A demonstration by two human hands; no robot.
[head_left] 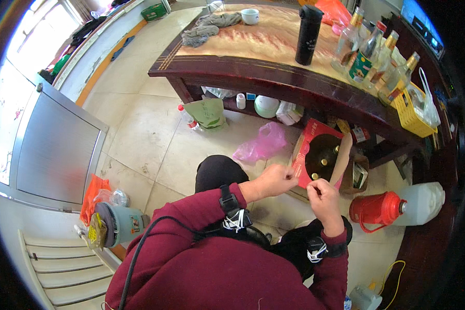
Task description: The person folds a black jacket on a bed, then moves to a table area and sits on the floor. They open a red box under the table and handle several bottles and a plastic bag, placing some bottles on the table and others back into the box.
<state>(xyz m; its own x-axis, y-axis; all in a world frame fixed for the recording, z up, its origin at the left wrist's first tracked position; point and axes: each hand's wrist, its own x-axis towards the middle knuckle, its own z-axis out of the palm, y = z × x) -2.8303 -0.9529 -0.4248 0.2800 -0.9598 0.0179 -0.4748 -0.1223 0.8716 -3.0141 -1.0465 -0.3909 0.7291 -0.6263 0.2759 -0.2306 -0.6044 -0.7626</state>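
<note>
A red cardboard box (305, 155) stands on the floor in front of me, its top torn open in a rounded hole. Several capped bottles (324, 162) show inside it, and a cardboard flap (341, 161) sticks up on the right. My left hand (279, 179) is at the box's near left edge with its fingers curled in. Close beside it, my right hand (325, 199) has thumb and forefinger pinched together at the near edge. Whether either hand grips the cardboard or something small cannot be made out.
Above the box is a dark wooden table (232, 68) carrying a black flask (309, 35), glass bottles (358, 62) and a yellow basket (410, 110). A pink plastic bag (263, 141) lies left of the box. A red thermos (374, 210) and a plastic jug (424, 203) lie right.
</note>
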